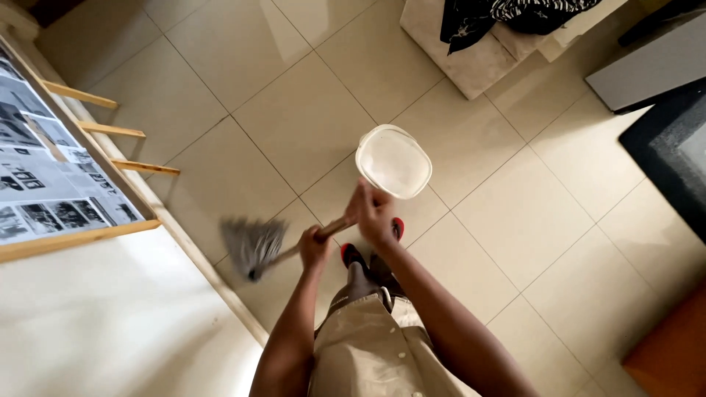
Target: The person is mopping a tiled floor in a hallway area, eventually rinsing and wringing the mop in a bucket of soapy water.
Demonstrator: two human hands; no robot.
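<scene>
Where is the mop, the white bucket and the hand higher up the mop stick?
mop (252, 246), head view, on the grey strings.
bucket (393, 160), head view, on its white inside.
right hand (373, 213), head view, on the back of the hand.

Both bare arms reach down and forward from the torso, forearms converging toward the mop handle, taken here as the reference point.

Left hand: closed in a fist around the lower part of the handle, knuckles up, wrist straight, forearm running nearly straight back to the body.

Right hand: placed higher on the handle, just beyond the left hand, fingers wrapped over its upper end, back of the hand facing the camera. The right forearm comes in at a slant from the lower right, elbow out of frame.

The two hands sit close together on the handle without touching.
</scene>
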